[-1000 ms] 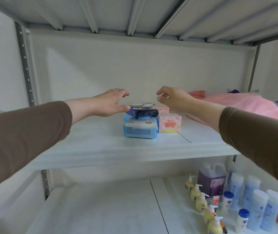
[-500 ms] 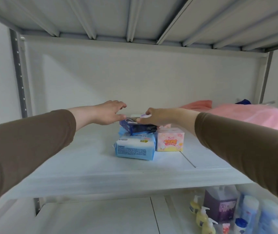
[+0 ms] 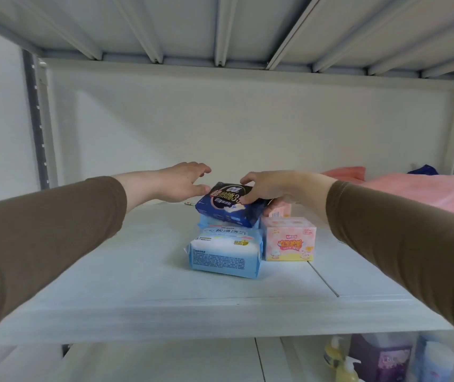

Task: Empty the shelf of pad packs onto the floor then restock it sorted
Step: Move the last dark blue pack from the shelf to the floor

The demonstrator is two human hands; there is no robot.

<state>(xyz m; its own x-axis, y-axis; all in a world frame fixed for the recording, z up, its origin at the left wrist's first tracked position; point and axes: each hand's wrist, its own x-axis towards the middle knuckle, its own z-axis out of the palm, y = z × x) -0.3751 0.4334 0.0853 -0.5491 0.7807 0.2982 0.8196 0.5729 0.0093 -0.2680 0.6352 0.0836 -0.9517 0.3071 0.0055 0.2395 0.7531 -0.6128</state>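
Note:
A dark blue pad pack (image 3: 227,206) lies tilted on top of a light blue pad pack (image 3: 225,250) in the middle of the white shelf (image 3: 137,285). My right hand (image 3: 275,188) grips the dark blue pack from its right end, thumb on top and fingers underneath. My left hand (image 3: 181,183) hovers at the pack's left edge with fingers spread, thumb tip close to the pack. A pink box-shaped pack (image 3: 289,239) stands to the right of the light blue one, with another pink pack (image 3: 282,210) behind it, partly hidden by my right hand.
Pink fabric (image 3: 424,194) lies on the shelf's right end. The upper shelf's ribbed underside (image 3: 220,28) hangs close overhead. Below, the lower shelf (image 3: 165,362) carries soap bottles (image 3: 341,359) and a purple jug (image 3: 380,357) at right.
My right hand reached in and took hold of the dark blue pack, tipping its front up. My left hand stayed by the pack's left side. The view moved closer.

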